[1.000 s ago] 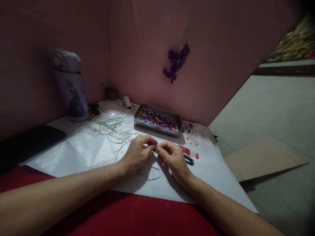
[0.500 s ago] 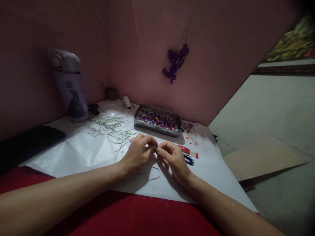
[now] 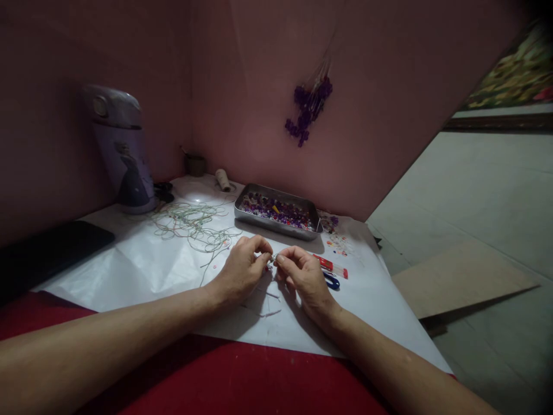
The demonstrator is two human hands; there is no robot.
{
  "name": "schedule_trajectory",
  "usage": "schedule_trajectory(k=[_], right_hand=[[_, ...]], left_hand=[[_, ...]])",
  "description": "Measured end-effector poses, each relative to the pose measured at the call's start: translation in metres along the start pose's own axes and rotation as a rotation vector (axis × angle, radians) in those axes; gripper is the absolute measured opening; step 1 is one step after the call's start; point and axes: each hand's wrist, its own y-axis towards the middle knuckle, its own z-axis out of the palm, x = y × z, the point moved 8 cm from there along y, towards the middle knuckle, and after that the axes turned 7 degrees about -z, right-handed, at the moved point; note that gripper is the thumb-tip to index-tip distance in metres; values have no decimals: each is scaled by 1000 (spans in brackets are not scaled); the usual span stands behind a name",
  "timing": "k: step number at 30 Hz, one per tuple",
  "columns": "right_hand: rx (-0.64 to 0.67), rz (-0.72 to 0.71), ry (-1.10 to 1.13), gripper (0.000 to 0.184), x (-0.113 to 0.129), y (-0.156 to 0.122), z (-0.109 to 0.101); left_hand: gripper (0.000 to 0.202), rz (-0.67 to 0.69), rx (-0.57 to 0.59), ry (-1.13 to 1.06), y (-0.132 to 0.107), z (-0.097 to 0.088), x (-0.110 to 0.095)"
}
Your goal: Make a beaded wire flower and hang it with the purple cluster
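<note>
My left hand (image 3: 242,268) and my right hand (image 3: 305,276) face each other over the white sheet, fingertips a small gap apart. Between them is a small beaded piece (image 3: 271,263) with a glint of red; its details are too small to make out. Thumb and forefinger of each hand pinch it from either side. Beside my right hand lie a red and clear tube (image 3: 332,266) and a blue looped handle (image 3: 332,281), partly hidden by that hand. Thin cord ends (image 3: 270,314) lie beneath my hands.
A metal tray (image 3: 276,225) of mostly purple beads stands behind my hands. Tangled pale green cord (image 3: 190,225) lies left, loose beads (image 3: 339,245) right. Farther back are a purple bottle (image 3: 125,155), a thread spool (image 3: 222,180) and a small brown pot (image 3: 196,165). Purple beadwork (image 3: 311,101) hangs on the wall.
My fingertips have drawn slightly apart, the left moving a little left, and more of the beaded piece shows between them. Everything else stays put.
</note>
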Motion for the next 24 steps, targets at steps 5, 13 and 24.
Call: schedule_trajectory(k=[5, 13, 24], right_hand=[[-48, 3, 23, 15, 3, -1, -2], [-46, -4, 48, 14, 6, -2, -1], [-32, -41, -14, 16, 5, 0, -2]], left_hand=[[12, -9, -15, 23, -1, 0, 1], [14, -3, -45, 80, -1, -2, 2], [20, 35, -23, -17, -1, -2, -3]])
